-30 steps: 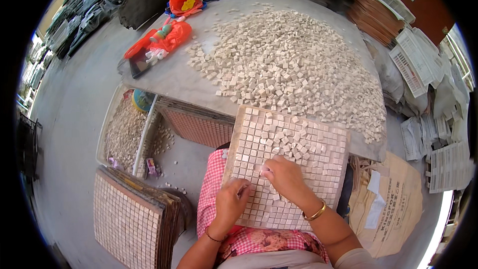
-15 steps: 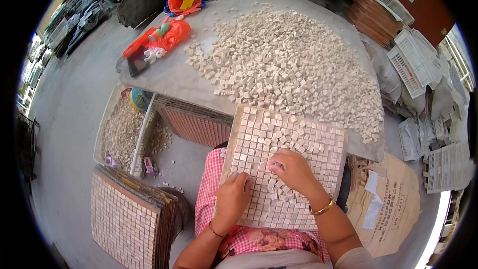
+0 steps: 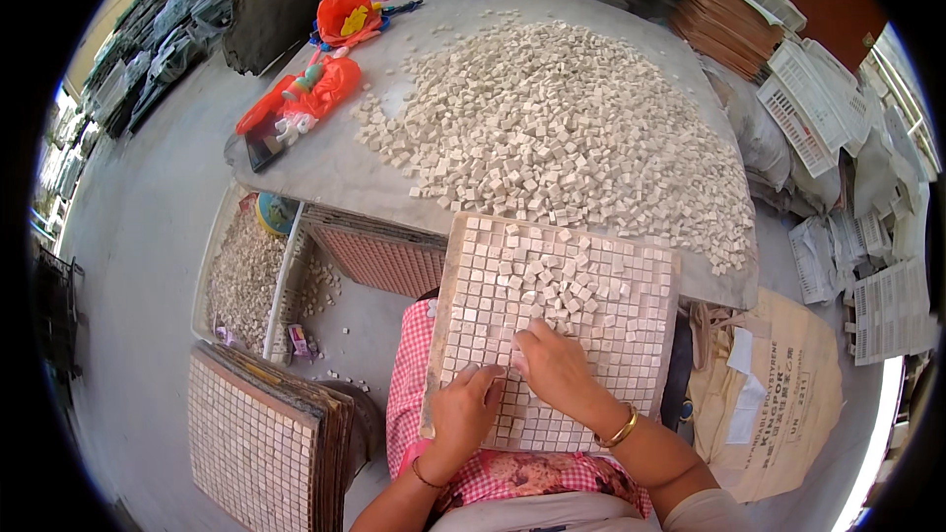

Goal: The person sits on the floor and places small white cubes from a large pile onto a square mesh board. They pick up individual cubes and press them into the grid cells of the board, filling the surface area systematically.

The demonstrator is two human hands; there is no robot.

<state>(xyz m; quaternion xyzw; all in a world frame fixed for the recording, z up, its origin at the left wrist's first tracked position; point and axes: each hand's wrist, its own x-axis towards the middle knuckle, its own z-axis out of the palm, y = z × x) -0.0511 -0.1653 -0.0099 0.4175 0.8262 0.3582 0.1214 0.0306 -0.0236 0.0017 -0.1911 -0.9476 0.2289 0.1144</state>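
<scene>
So there's one square mosaic board (image 3: 591, 286) propped on the person's lap in the lower middle of the frame, its top edge leaning against the round stone table (image 3: 325, 172). Both hands are on it. The left hand (image 3: 465, 412) lies flat near the board's lower left edge, fingers loosely curled onto the little tiles, not clamped on anything I can make out. The right hand (image 3: 554, 366) sits just beside it, a bit higher, fingertips pressed down on the grid; can't tell whether it's pinching a tile or only pushing. One gold bangle (image 3: 621, 431) on the right wrist, one thin bracelet on the left.

A small clump of loose tiles (image 3: 552, 281) lies on the board above the hands. On the table behind it, one huge pile of beige cubes (image 3: 581, 128), way too many to count. Two orange-red plastic things (image 3: 315, 89) in the upper left of the table.

Lower left: one stack of finished mosaic sheets (image 3: 256, 438). Above that, one white tray (image 3: 209, 266) with two compartments of chips. One brown paper sack (image 3: 778, 384) at lower right. White grid trays (image 3: 808, 99) are heaped at the right edge.
</scene>
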